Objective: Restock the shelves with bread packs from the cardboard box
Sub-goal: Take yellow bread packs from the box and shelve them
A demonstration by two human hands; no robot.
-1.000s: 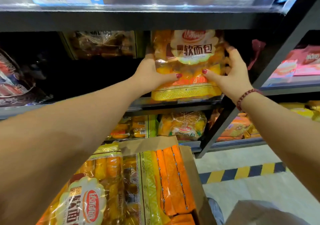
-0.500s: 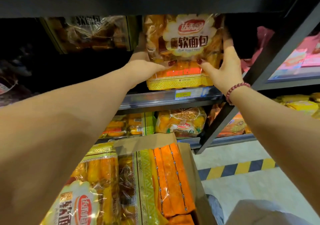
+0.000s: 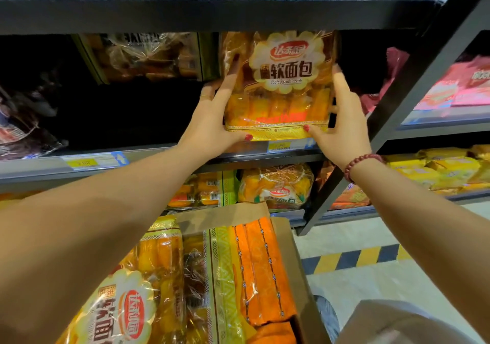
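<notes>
A yellow-and-brown bread pack (image 3: 278, 84) stands upright at the front of the middle shelf (image 3: 148, 155), its bottom edge just above the shelf lip. My left hand (image 3: 214, 121) grips its left side, thumb on the lower front. My right hand (image 3: 342, 129), with a red bead bracelet on the wrist, grips its right side the same way. Below, the open cardboard box (image 3: 297, 264) holds several more bread packs (image 3: 254, 269), yellow and orange.
Another clear bread pack (image 3: 148, 55) lies deeper on the same shelf to the left, with dark space beside it. The lower shelf holds more bread bags (image 3: 275, 187). A black slanted upright (image 3: 384, 121) stands right of my hands. Pink packs (image 3: 456, 89) sit on the neighbouring rack. Striped floor tape (image 3: 352, 259) runs below.
Both hands have slid lower on the pack, thumbs now at its bottom edge. The pack stands straighter and sits nearer the shelf lip. The view has shifted slightly downward.
</notes>
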